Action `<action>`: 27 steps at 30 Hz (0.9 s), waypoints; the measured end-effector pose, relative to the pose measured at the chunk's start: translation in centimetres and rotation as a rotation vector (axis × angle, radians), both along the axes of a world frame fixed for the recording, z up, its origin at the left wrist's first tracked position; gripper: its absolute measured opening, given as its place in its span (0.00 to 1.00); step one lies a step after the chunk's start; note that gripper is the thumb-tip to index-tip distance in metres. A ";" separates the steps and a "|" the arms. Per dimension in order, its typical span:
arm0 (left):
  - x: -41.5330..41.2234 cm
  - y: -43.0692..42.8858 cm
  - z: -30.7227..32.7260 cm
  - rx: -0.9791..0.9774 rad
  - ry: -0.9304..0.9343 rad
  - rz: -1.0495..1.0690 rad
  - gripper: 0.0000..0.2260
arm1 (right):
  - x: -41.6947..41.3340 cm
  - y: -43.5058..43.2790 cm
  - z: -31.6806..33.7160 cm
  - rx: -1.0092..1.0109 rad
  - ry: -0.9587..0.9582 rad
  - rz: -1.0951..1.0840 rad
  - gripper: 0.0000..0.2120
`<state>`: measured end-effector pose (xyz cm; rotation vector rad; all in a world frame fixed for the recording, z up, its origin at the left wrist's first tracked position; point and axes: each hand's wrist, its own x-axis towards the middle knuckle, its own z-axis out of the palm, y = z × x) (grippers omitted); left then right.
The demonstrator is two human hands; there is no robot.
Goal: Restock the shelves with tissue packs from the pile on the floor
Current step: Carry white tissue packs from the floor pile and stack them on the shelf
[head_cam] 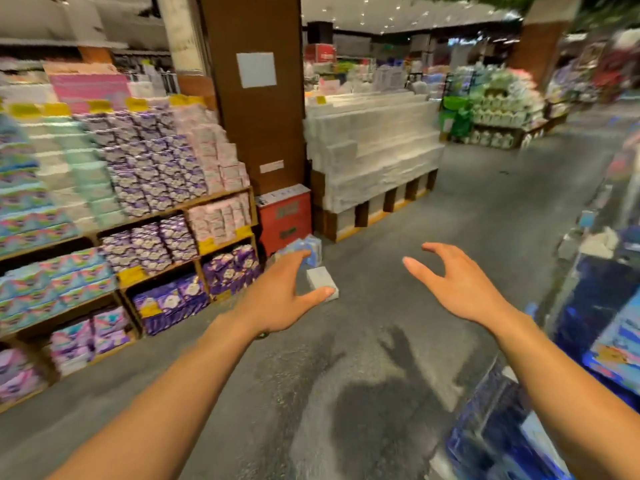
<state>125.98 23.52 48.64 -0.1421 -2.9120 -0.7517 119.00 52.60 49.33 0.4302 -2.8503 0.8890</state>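
Blue tissue packs [311,247] are lying far off on the floor [398,230] by the red cabinet [285,220] while you are reaching, left hand [280,299] and right hand [460,289] spread empty; likely light and squashy, so clasp both sides.

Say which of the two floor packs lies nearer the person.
The white pack, seen by the thumb of the left hand. The blue pack lies behind it, closer to the red cabinet.
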 end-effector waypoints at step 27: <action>-85.2 -34.7 -6.7 -0.414 -0.234 0.223 0.44 | -93.4 -39.6 -4.5 0.652 -0.064 0.438 0.52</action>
